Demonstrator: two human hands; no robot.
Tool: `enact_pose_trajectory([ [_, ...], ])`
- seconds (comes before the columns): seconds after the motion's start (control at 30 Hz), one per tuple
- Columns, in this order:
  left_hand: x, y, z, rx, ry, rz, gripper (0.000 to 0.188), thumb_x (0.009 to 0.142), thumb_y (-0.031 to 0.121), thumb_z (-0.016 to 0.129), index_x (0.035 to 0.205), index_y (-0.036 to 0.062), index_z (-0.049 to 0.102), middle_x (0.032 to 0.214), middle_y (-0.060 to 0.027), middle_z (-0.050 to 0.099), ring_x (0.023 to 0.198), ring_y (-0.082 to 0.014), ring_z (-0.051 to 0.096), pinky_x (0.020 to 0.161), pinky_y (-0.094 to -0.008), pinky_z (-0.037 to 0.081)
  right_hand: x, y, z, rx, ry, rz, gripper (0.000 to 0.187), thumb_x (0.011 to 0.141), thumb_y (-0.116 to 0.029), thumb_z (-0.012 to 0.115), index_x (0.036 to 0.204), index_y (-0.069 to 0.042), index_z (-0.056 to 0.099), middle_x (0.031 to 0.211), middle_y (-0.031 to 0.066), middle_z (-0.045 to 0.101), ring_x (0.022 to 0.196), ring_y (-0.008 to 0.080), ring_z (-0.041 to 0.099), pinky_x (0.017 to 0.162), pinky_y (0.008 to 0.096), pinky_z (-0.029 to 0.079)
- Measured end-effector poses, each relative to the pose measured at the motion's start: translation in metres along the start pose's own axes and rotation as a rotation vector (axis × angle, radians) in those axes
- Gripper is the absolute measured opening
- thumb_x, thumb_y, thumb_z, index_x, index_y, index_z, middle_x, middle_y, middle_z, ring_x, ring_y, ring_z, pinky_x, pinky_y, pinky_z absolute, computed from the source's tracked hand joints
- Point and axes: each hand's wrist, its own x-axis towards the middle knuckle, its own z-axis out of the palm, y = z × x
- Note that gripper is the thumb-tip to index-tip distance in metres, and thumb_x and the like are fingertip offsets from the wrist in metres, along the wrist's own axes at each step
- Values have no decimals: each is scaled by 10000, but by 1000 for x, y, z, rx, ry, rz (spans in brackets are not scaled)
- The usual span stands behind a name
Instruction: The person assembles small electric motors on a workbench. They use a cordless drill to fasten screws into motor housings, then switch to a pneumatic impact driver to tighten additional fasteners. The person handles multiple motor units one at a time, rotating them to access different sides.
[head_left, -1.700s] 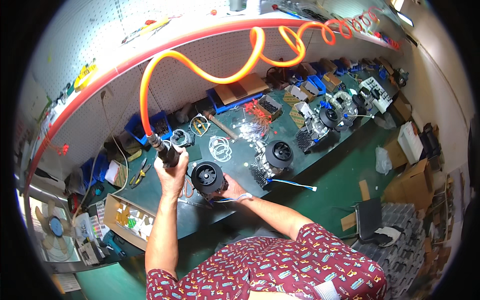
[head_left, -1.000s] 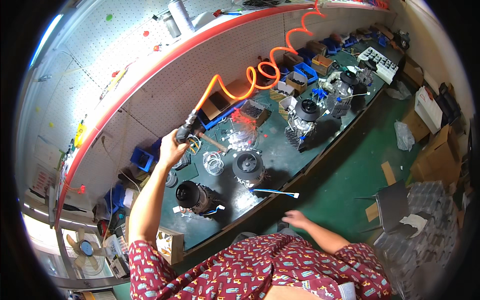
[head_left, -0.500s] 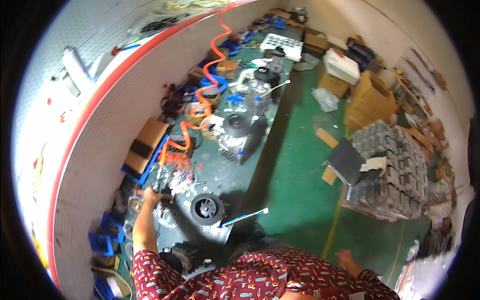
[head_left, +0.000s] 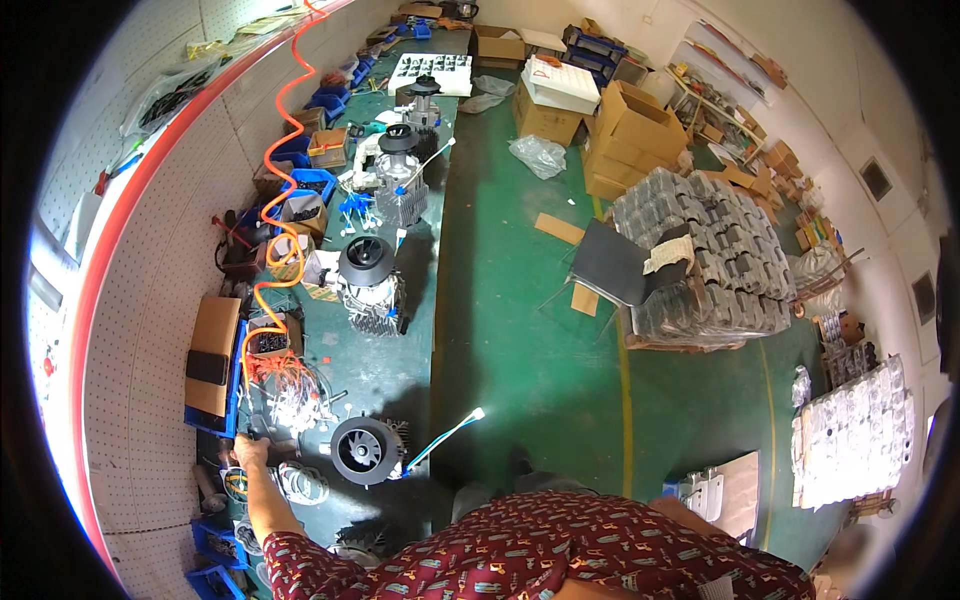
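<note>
My left hand reaches to the back edge of the workbench, by the wall. Its fingers are closed around something dark I cannot make out, just below the lower end of an orange coiled hose. Coiled clear tubing lies to the hand's right. Farther right sits a motor unit with a black fan wheel, its blue and white cable sticking out over the bench edge. Beyond the hand is a heap of red and white wires. A strip of my right arm shows beside my shirt; that hand is out of sight.
More motor units with black fans stand along the bench. Blue bins and cartons line the wall. A black chair stands on the green floor beside a pallet of wrapped metal parts. Large cardboard boxes stand farther back.
The whole view has shifted and become sharper. My left hand remains at the wall side of the bench, now nearer the hose's end. My right hand has gone out of sight.
</note>
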Motion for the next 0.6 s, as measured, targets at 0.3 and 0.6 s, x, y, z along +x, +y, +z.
enact_pose_trajectory([
  [0.3, -8, 30, -61, -69, 340, 288, 268, 806, 236, 760, 929, 4, 706, 894, -224, 737, 852, -410, 726, 803, -486, 569, 65, -44, -12, 309, 96, -42, 360, 911, -297, 754, 1130, -14, 723, 891, 94, 721, 792, 207, 687, 637, 375, 565],
  [0.6, -130, 264, -184, -626, 748, 743, 500, 1078, 394, 559, 789, -13, 552, 695, -49, 496, 643, -176, 406, 611, -367, 401, 148, -13, -44, 412, 97, -220, 446, 896, -332, 759, 1194, -2, 716, 1047, 154, 730, 916, 258, 705, 750, 410, 574],
])
